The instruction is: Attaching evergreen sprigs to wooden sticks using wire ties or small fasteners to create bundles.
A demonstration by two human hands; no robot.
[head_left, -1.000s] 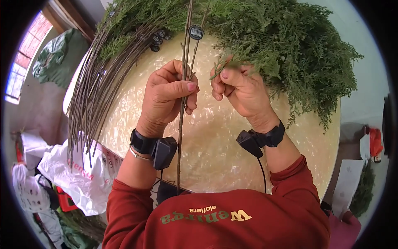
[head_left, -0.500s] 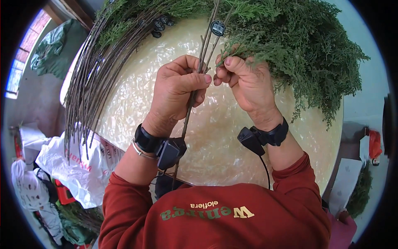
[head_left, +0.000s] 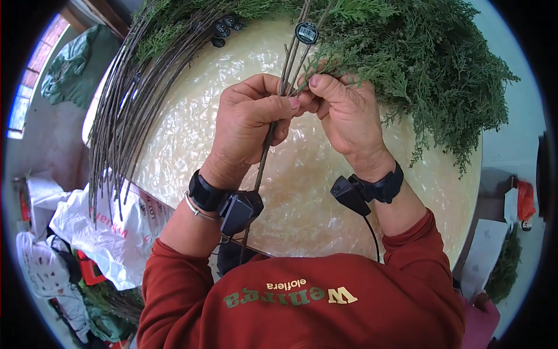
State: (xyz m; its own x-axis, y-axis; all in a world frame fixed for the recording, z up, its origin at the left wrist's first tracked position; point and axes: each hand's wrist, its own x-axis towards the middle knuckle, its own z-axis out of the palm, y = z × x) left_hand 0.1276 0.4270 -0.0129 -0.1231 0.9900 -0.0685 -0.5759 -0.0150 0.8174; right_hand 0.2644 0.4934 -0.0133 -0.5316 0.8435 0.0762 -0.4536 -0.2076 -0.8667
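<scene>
1. The left hand (head_left: 250, 119) is gripping a few thin stems (head_left: 263, 164), its thumb pressing flat across them and its fingers curling closed behind
2. These stems are looking brown, woody and slightly knobbly, with short side stubs showing near the grip; above the hand they are spreading into separate lines, and below it they are appearing as one
3. They are standing in front of the person, over the pale, glossy tabletop (head_left: 325, 192), leaning a little right toward the top edge of the view and passing behind the black left wrist device (head_left: 241, 210) lower down
4. A round black tag (head_left: 306, 33) with a white barcode panel is sitting against their upper part
5. The right hand (head_left: 349, 107) is pinching a slim green sprig (head_left: 303, 83) between thumb and forefinger, leaving hardly any gap; its other fingers are bending inward beside the left thumb, whether touching I cannot tell
6. Feathery green foliage (head_left: 430, 75) is heaping up beyond the right hand, while a bundle of bare brown stalks (head_left: 125, 110) is fanning down at the left
</scene>
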